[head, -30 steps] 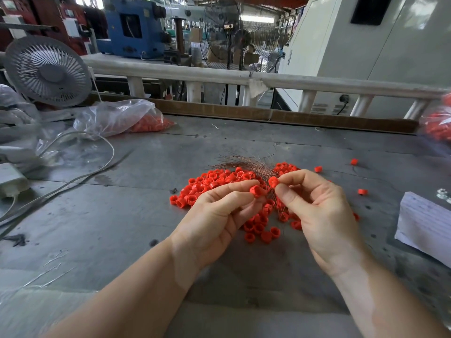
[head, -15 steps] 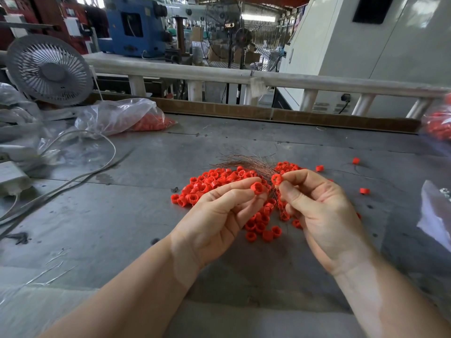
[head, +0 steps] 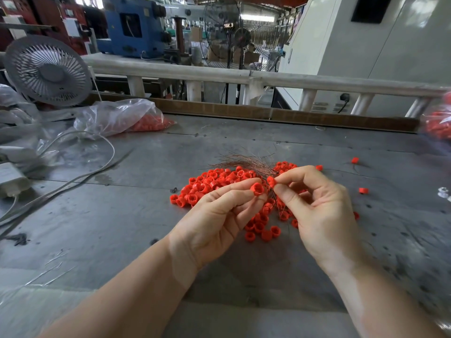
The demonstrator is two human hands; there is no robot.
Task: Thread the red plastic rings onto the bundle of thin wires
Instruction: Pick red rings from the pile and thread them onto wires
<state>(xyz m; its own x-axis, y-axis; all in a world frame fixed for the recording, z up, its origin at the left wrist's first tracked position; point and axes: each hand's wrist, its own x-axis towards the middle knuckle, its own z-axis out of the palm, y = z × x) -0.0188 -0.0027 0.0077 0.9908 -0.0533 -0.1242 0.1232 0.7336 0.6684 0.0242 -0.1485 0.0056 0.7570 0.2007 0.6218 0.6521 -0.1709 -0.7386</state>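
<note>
L hand (head: 219, 215) pinches a loose ring (head: 257, 189) just left of R hand (head: 322, 211), which pinches another ring (head: 271, 181) on wire bundle (head: 246, 163) fanning away up-left.

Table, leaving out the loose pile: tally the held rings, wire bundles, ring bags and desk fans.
Held rings: 2
Wire bundles: 1
Ring bags: 2
Desk fans: 1
Total: 6
</note>
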